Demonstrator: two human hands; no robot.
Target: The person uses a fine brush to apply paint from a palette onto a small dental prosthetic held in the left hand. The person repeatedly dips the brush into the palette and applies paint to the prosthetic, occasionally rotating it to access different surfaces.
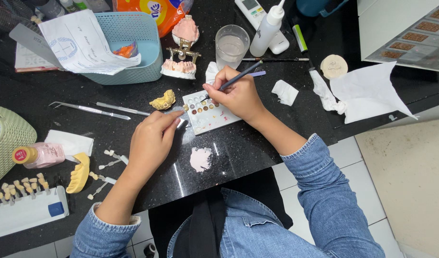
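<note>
My right hand [238, 95] grips a thin dark brush [239, 76] like a pen, its tip down in a well at the top of a white mixing palette [211, 119] with several small wells of brownish colour. My left hand [152, 138] rests on the black countertop, its forefinger touching the palette's left edge. A small yellow dental cast [163, 100] lies just left of the palette. Behind it stands a pink-and-white model of teeth on a metal articulator [183, 50].
A glass of cloudy water [231, 44] and a white squeeze bottle [267, 27] stand behind my right hand. Metal instruments [104, 111], a teal basket [128, 43], shade tabs [18, 188], a pink bottle [40, 155] and crumpled tissues [363, 93] lie around. The counter edge [229, 179] runs close to my lap.
</note>
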